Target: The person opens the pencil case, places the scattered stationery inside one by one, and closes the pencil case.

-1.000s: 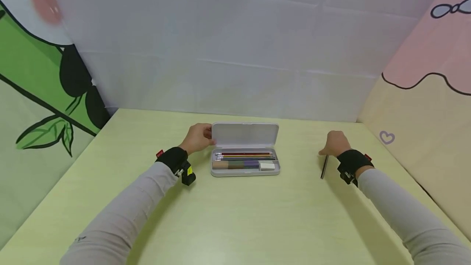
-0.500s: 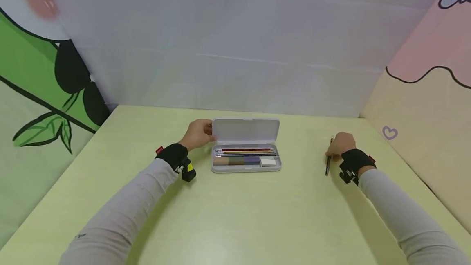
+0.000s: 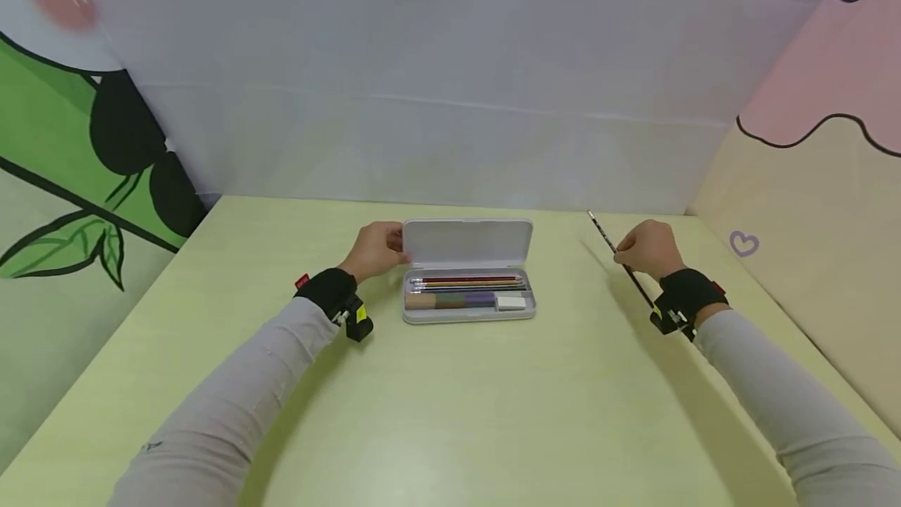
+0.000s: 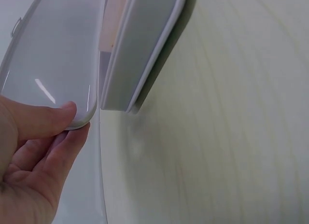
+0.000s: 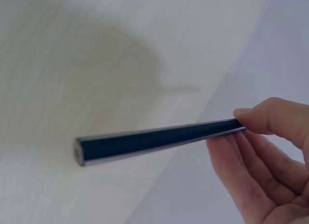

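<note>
An open white pencil case [image 3: 468, 318] stands on the table, its lid [image 3: 468, 244] raised at the back. Inside lie several pencils [image 3: 468, 285], a stick-like block in tan, green and purple [image 3: 450, 300], and a white eraser [image 3: 510, 303]. My left hand [image 3: 376, 249] pinches the lid's left corner between thumb and fingers, plain in the left wrist view. Well right of the case, my right hand [image 3: 647, 247] pinches a dark striped pencil [image 3: 601, 231] above the table. In the right wrist view the flat unsharpened end of this pencil [image 5: 154, 141] points toward the camera.
The pale wooden table [image 3: 436, 413] ends at a grey-white cloth wall [image 3: 436, 139] behind. Printed side panels rise at left and right, the right one bearing a purple heart [image 3: 744, 243]. Each wrist wears a black strap with a small camera.
My right hand has turned the pencil, which now slants up to the left with its far end showing. The left hand keeps hold of the lid. The head view has tilted slightly.
</note>
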Action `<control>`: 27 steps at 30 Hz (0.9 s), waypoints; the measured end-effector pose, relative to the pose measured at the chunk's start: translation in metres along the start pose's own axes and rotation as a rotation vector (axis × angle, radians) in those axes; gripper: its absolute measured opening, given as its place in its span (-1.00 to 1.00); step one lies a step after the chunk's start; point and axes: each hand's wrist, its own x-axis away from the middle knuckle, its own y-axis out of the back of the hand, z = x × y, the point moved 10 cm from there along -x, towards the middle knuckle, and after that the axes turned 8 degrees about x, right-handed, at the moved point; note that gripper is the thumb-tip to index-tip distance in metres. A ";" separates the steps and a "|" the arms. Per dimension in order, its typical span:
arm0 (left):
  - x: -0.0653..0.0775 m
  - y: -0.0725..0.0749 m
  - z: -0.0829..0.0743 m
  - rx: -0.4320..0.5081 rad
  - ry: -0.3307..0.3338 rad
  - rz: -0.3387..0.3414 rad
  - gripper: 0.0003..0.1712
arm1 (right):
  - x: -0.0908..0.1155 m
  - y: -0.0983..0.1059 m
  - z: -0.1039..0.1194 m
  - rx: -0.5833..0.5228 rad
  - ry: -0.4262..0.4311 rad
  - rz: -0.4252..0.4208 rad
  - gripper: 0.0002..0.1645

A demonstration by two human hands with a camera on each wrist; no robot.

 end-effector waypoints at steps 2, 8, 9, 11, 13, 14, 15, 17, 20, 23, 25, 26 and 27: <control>0.000 0.001 0.000 0.001 0.002 -0.004 -0.53 | -0.002 0.006 0.008 -0.003 0.023 -0.030 -0.82; 0.002 0.000 0.003 -0.002 -0.002 -0.005 -0.56 | -0.008 0.013 0.031 -0.036 0.124 -0.101 -0.84; 0.002 -0.001 0.003 0.000 -0.005 -0.005 -0.57 | -0.009 0.012 0.035 -0.045 0.137 -0.106 -0.84; 0.002 -0.001 0.004 0.003 -0.011 -0.006 -0.57 | -0.010 0.010 0.044 -0.063 0.165 -0.105 -0.84; 0.002 -0.002 0.004 0.007 -0.015 -0.008 -0.58 | -0.011 0.007 0.053 -0.078 0.190 -0.089 -0.85; 0.001 -0.002 0.004 0.008 -0.017 -0.009 -0.58 | -0.011 0.005 0.058 -0.085 0.203 -0.081 -0.85; 0.001 -0.002 0.005 0.008 -0.017 -0.011 -0.59 | -0.011 0.004 0.063 -0.092 0.217 -0.073 -0.85; 0.000 -0.002 0.006 0.012 -0.015 -0.012 -0.58 | -0.012 0.002 0.074 -0.102 0.244 -0.064 -0.86; 0.001 -0.003 0.006 0.018 -0.008 -0.012 -0.58 | -0.012 0.002 0.087 -0.100 0.269 -0.066 -0.86; 0.003 -0.004 0.006 0.028 -0.002 -0.009 -0.57 | -0.012 0.002 0.099 -0.094 0.293 -0.067 -0.86; 0.004 -0.005 0.005 0.030 0.000 -0.009 -0.57 | -0.012 0.003 0.108 -0.093 0.309 -0.068 -0.86; 0.004 -0.005 0.005 0.031 0.002 -0.010 -0.56 | -0.011 0.003 0.114 -0.096 0.320 -0.070 -0.86; 0.005 -0.005 0.005 0.032 0.001 -0.010 -0.56 | -0.011 0.004 0.120 -0.098 0.333 -0.073 -0.87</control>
